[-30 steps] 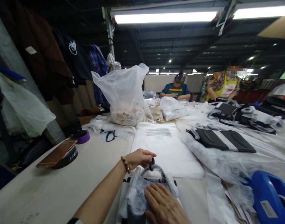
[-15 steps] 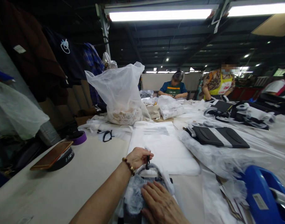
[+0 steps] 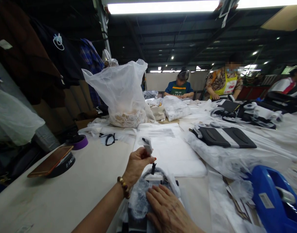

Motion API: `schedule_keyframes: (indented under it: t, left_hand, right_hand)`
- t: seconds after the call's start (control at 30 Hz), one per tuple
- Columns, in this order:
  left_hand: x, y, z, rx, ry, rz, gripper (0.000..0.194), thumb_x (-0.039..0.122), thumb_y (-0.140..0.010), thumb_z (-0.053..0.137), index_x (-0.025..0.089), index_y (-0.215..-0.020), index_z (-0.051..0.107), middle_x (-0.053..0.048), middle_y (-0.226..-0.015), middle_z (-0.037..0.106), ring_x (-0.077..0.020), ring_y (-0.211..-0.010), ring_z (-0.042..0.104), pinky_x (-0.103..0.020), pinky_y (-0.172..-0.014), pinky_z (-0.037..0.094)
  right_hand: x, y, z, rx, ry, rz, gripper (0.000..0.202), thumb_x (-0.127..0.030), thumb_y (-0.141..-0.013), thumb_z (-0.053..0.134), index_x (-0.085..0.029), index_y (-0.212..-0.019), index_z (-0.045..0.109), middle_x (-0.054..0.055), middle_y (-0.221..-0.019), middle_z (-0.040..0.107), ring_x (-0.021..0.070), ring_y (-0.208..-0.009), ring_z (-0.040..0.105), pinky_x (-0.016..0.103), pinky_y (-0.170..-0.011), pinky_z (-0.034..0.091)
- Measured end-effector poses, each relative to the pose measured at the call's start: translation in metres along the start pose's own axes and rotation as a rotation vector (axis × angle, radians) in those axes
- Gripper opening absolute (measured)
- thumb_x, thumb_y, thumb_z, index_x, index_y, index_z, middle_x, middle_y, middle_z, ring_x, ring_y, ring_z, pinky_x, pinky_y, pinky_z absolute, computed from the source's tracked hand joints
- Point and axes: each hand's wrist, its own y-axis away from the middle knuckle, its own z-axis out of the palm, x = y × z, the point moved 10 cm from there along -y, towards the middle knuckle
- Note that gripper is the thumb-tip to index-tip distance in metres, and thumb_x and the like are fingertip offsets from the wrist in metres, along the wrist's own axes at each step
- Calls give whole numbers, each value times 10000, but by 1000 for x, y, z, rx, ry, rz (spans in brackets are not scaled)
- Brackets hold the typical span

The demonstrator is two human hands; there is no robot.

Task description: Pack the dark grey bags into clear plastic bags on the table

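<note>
A dark bag (image 3: 138, 223) with clear plastic wrap (image 3: 139, 202) over it lies at the table's front edge. Its wrapped handle (image 3: 160, 172) arches away from me. My left hand (image 3: 138, 161), with a bead bracelet on the wrist, pinches a small white tag (image 3: 148, 146) above the handle. A short black strap (image 3: 153, 168) hangs between its fingertips and the handle. My right hand (image 3: 166, 207) lies flat on the plastic wrap, fingers stretched out.
Flat white plastic bags (image 3: 170, 158) lie beyond the handle. On the left are a phone (image 3: 51, 160) and purple tape (image 3: 80, 142). A blue tape dispenser (image 3: 272, 197) and a black bag (image 3: 226, 137) are at right. People (image 3: 178, 85) work across the table.
My left hand has shifted slightly left and up, and the white tag now stands up from its fingers. My right hand stays on the plastic wrap. The view has tilted down a little.
</note>
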Motion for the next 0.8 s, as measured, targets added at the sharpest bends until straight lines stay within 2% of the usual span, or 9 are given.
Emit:
schedule_keyframes:
  t: [0.1,0.2,0.27,0.33,0.43,0.53,0.63,0.8]
  left_hand:
    - [8,-2,-5,27,-99,114,184,250,-567,740,144,-608,596,26,-595,550,-113,-590,490,-242,-593,416]
    - [18,-4,-5,55,-155,221,193,287,-629,707,150,-605,572,37,-578,520,-101,-558,451,-230,-544,387]
    - [28,0,0,29,-184,293,206,283,-646,701,154,-585,554,38,-587,514,-97,-558,450,-222,-542,385]
    - [38,11,7,-30,-212,354,210,259,-641,714,156,-561,549,32,-592,525,-99,-564,470,-216,-548,395]
    - [54,37,13,-120,-299,461,114,188,-685,676,157,-611,595,8,-616,569,-111,-579,522,-207,-550,420]
    - [68,74,24,-216,-480,685,72,94,-754,575,150,-722,607,-22,-677,607,-116,-619,564,-198,-584,461]
    - [60,108,36,-318,-613,866,144,50,-805,478,143,-762,580,-47,-707,620,-119,-659,586,-195,-615,492]
    - [36,133,41,-401,-734,936,216,69,-871,372,137,-793,562,-57,-698,620,-126,-693,605,-218,-662,525]
  right_hand:
    - [1,-1,2,-44,-22,19,412,-375,-903,449,-126,-1227,501,101,-1210,607,233,-1123,553,372,-997,412]
    - [1,-1,4,-65,-27,25,419,-385,-908,437,-127,-1232,501,94,-1226,598,231,-1137,543,365,-1003,409]
    - [1,0,4,-62,-23,27,422,-391,-911,429,-128,-1233,504,94,-1230,595,233,-1140,541,369,-1002,410]
    - [1,1,4,-53,-21,28,421,-387,-914,423,-125,-1233,506,98,-1232,593,234,-1136,543,375,-1001,412]
    - [1,0,3,-25,-49,43,410,-371,-903,447,-119,-1220,513,109,-1201,611,245,-1115,555,399,-988,422]
    - [2,0,1,37,-116,46,350,-297,-880,469,-131,-1182,529,118,-1125,645,241,-1070,575,420,-970,432]
    - [-1,3,-2,116,-138,-23,323,-212,-853,460,-152,-1161,535,111,-1062,661,216,-1022,592,407,-968,433]
    - [0,9,-2,128,-116,-52,389,-167,-826,447,-134,-1208,517,132,-1098,643,219,-1055,574,403,-986,421]
